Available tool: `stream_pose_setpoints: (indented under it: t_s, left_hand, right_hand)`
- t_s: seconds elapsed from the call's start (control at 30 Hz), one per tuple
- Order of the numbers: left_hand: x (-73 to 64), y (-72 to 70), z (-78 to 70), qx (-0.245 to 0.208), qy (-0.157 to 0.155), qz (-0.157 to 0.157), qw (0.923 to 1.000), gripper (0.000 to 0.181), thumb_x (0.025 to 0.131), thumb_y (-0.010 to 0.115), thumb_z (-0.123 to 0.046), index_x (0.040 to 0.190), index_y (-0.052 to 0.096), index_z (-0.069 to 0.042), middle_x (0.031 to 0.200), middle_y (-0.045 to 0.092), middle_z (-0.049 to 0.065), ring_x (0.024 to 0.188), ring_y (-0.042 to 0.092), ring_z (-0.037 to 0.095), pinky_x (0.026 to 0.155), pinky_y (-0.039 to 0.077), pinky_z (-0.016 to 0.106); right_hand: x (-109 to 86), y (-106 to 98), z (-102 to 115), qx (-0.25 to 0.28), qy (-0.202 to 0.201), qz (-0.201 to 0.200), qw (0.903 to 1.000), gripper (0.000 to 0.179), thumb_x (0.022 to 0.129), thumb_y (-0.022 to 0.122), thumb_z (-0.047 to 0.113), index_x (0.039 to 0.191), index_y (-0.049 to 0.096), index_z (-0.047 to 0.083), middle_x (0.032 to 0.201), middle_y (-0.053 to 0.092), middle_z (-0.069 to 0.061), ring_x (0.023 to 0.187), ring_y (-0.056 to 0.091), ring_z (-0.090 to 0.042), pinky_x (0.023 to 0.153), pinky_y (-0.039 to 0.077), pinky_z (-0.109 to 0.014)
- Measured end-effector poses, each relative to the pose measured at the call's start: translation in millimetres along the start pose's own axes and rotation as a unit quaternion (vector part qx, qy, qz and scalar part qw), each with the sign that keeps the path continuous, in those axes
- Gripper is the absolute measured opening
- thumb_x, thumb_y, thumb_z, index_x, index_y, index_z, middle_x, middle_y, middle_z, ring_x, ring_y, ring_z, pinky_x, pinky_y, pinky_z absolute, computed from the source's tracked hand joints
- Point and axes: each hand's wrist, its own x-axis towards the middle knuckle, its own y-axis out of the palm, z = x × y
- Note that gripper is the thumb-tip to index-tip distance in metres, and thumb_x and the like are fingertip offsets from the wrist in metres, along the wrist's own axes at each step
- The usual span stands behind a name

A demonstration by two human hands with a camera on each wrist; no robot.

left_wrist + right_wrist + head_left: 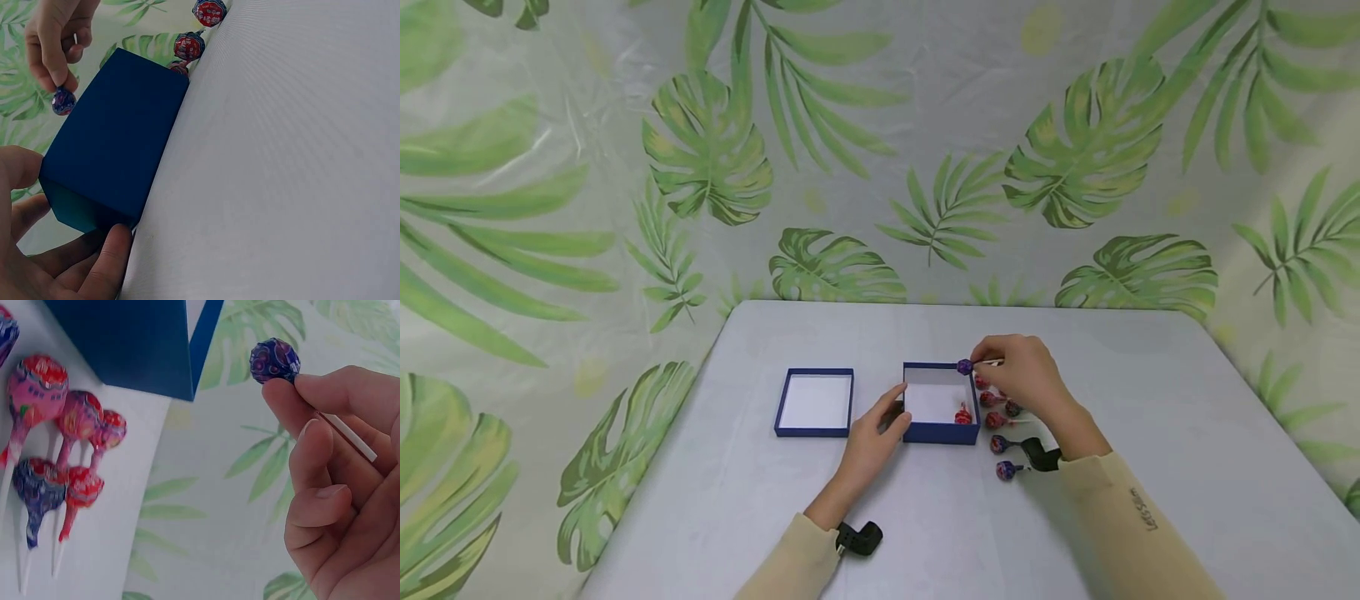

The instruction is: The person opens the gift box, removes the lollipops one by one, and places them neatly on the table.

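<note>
My right hand (1018, 371) is raised over the back right corner of a blue box (942, 433). It pinches a lollipop (275, 360) with a purple wrapper by its white stick, between thumb and index finger. Inside the box, at its front right, lies a red-wrapped lollipop (962, 413). My left hand (872, 433) rests against the box's left side, its fingers spread and touching the wall near the corner. In the left wrist view the box's outer wall (119, 131) hides the inside.
Several red and dark-blue lollipops (996, 421) lie along the box's right side. Left of the box sits a shallow blue-rimmed lid (814, 432), white inside. All stand on a white table (925, 533); a leaf-patterned curtain (940, 208) hangs behind.
</note>
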Motion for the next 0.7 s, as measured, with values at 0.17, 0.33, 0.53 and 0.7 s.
stream_pose_setpoints:
  t_s: [0.17, 0.33, 0.53, 0.7]
  left_hand:
    - [0.3, 0.4, -0.2, -0.001, 0.004, -0.001, 1.0000, 0.049, 0.103, 0.059, -0.034, 0.151, 0.048, -0.029, 0.142, 0.058, 0.008, 0.129, 0.055, 0.017, 0.106, 0.046, 0.034]
    - [0.1, 1.2, 0.6, -0.005, 0.004, -0.001, 1.0000, 0.050, 0.103, 0.059, -0.033, 0.151, 0.049, -0.026, 0.141, 0.059, 0.009, 0.129, 0.055, 0.017, 0.106, 0.045, 0.032]
    - [-0.6, 0.7, 0.9, 0.000, 0.003, -0.001, 1.0000, 0.051, 0.102, 0.059, -0.035, 0.151, 0.048, -0.025, 0.140, 0.059, 0.007, 0.130, 0.054, 0.018, 0.106, 0.045, 0.034]
    - [-0.4, 0.6, 0.8, 0.000, 0.002, -0.003, 1.0000, 0.050, 0.103, 0.059, -0.035, 0.151, 0.049, -0.026, 0.140, 0.059, 0.006, 0.130, 0.054, 0.017, 0.105, 0.046, 0.033]
  right_hand:
    - [-3.7, -5.0, -10.6, 0.011, 0.014, 0.006, 0.9998, 0.010, 0.093, 0.068, 0.017, 0.099, 0.075, 0.018, 0.099, 0.075, -0.002, 0.069, 0.068, -0.013, 0.067, 0.057, -0.038]
    - [-10.4, -10.1, -21.6, 0.014, 0.019, 0.001, 0.9997, 0.009, 0.092, 0.070, 0.019, 0.100, 0.075, 0.018, 0.098, 0.075, -0.001, 0.078, 0.071, -0.016, 0.074, 0.059, -0.044]
    - [-19.8, -15.4, -32.1, 0.021, 0.033, -0.001, 0.9993, 0.009, 0.092, 0.071, 0.020, 0.100, 0.074, 0.019, 0.098, 0.075, 0.000, 0.084, 0.072, -0.019, 0.073, 0.058, -0.044]
    - [-26.4, -18.5, -41.7, 0.018, 0.036, -0.003, 0.9992, 0.008, 0.092, 0.072, 0.021, 0.099, 0.074, 0.019, 0.097, 0.075, 0.000, 0.090, 0.072, -0.024, 0.072, 0.058, -0.045]
